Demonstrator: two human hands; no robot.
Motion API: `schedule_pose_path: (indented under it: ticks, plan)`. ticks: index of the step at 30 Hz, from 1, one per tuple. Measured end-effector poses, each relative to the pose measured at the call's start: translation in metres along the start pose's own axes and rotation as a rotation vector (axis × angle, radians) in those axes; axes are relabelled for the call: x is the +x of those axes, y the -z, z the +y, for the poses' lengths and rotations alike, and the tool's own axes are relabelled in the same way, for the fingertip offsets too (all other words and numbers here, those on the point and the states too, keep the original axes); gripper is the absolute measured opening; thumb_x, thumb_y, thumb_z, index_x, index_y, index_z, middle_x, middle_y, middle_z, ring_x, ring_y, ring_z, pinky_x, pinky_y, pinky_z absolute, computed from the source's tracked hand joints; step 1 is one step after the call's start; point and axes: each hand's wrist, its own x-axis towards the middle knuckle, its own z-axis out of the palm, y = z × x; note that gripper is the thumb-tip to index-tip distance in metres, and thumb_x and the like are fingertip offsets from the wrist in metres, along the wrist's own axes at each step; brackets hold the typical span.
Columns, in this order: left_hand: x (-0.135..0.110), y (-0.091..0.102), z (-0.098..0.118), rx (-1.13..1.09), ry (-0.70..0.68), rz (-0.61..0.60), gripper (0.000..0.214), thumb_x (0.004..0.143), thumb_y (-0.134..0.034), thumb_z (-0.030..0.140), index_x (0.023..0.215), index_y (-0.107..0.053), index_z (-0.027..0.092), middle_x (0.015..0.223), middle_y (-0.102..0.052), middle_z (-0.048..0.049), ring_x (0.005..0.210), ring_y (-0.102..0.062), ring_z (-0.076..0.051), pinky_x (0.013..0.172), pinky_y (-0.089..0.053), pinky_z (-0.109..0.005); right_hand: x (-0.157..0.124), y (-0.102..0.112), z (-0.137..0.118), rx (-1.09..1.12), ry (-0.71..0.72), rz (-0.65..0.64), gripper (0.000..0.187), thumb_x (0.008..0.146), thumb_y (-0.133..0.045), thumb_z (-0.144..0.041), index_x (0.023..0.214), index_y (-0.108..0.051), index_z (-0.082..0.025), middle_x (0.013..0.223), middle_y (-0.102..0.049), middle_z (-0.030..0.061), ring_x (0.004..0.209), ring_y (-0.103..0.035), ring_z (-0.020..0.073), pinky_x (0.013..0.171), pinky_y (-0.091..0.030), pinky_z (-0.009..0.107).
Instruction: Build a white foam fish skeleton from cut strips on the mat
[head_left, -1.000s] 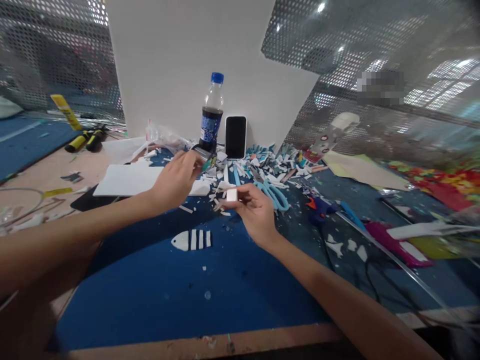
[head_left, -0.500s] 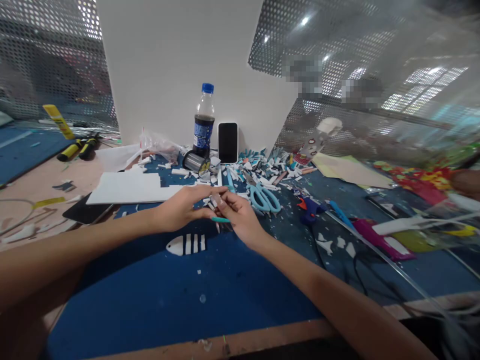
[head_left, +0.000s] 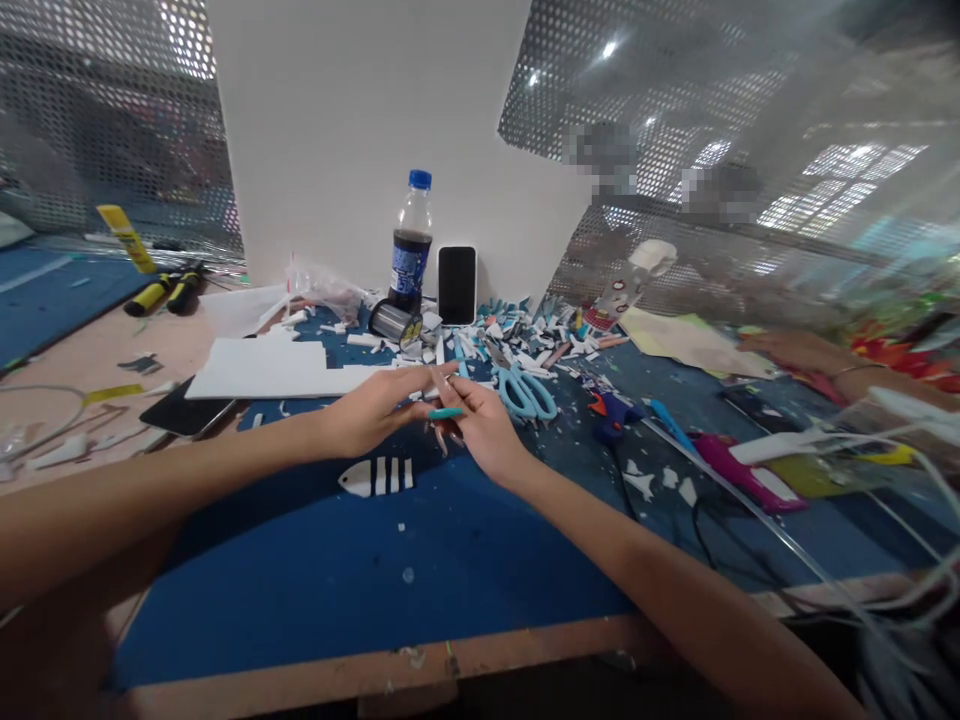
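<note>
My left hand (head_left: 371, 412) and my right hand (head_left: 484, 425) meet above the blue mat (head_left: 337, 590), fingertips touching. Between them is a small flat teal piece (head_left: 445, 412), which looks like foam. The right fingers pinch it, and the left thumb and fingers close on its left end; part of it is hidden by the fingers. Below the left hand lies a white fish-head shape (head_left: 356, 478) with several white strips (head_left: 394, 475) set in a row to its right. Light-blue scissors (head_left: 525, 392) lie just beyond my right hand.
Behind are a cola bottle (head_left: 412, 245), a wire spool (head_left: 394, 322), a propped phone (head_left: 457, 286) and foam scraps (head_left: 517, 330). White foam sheets (head_left: 259, 368) lie left, overlapping a dark phone (head_left: 187, 410). At right are a glue gun (head_left: 613, 415), cables and another person's arm (head_left: 810, 355).
My fingers have shifted around the teal piece, which now shows higher and flatter between them. The view has moved slightly. Another person's hand has reached in over the papers at right.
</note>
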Motion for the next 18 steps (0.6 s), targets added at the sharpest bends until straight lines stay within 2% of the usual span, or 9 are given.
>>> schedule_pose_path:
  ticks: [3,7,10,13,16,18]
  plan:
    - [0.0,0.003,0.0,0.118,-0.083,0.081,0.034,0.095,-0.041,0.026,0.127,-0.052,0.018,0.126,-0.056,-0.0157,0.117,-0.054,-0.023,0.095,-0.048,-0.038,-0.002,-0.001,0.001,-0.073,0.024,-0.002,0.041,0.088,-0.044,-0.058,0.072,-0.051,-0.021,0.051,-0.047,-0.0052,0.039,-0.037,0.007,0.04,-0.032,0.022]
    - [0.0,0.009,-0.001,0.203,-0.087,0.174,0.03,0.095,-0.039,0.024,0.108,-0.066,0.019,0.099,-0.058,-0.0114,0.09,-0.058,-0.019,0.075,-0.052,-0.032,-0.006,0.009,-0.001,-0.274,0.024,0.029,0.043,0.092,-0.034,-0.058,0.077,-0.051,-0.021,0.06,-0.056,-0.0015,0.051,-0.052,0.0107,0.052,-0.044,0.024]
    - [0.0,0.008,-0.008,0.088,-0.011,0.223,0.03,0.094,-0.044,0.032,0.102,-0.071,0.021,0.087,-0.059,-0.0083,0.076,-0.058,-0.016,0.065,-0.05,-0.028,-0.011,0.027,-0.003,-0.484,-0.063,0.133,0.049,0.094,-0.028,-0.057,0.066,-0.045,-0.021,0.054,-0.054,-0.0014,0.049,-0.054,0.0111,0.054,-0.045,0.024]
    - [0.0,0.004,-0.019,-0.023,0.08,0.245,0.033,0.091,-0.048,0.041,0.093,-0.074,0.022,0.087,-0.065,-0.0089,0.078,-0.062,-0.018,0.065,-0.053,-0.03,-0.018,0.053,-0.007,-0.69,-0.191,0.275,0.048,0.095,-0.025,-0.053,0.066,-0.046,-0.02,0.057,-0.058,0.0003,0.049,-0.056,0.0125,0.057,-0.046,0.026]
    - [-0.001,0.006,-0.027,-0.062,0.148,0.306,0.033,0.09,-0.049,0.043,0.093,-0.074,0.022,0.096,-0.07,-0.0088,0.089,-0.065,-0.02,0.075,-0.056,-0.033,-0.025,0.087,-0.015,-0.958,-0.353,0.486,0.038,0.092,-0.038,-0.048,0.083,-0.057,-0.016,0.083,-0.067,0.0126,0.082,-0.065,0.0244,0.078,-0.047,0.036]
    - [-0.001,0.009,-0.029,-0.091,0.195,0.339,0.031,0.088,-0.051,0.041,0.095,-0.073,0.022,0.097,-0.071,-0.0076,0.089,-0.066,-0.019,0.077,-0.058,-0.033,-0.029,0.112,-0.019,-1.114,-0.528,0.665,0.048,0.091,-0.037,-0.047,0.103,-0.057,-0.005,0.106,-0.06,0.0294,0.105,-0.058,0.0372,0.086,-0.043,0.048]
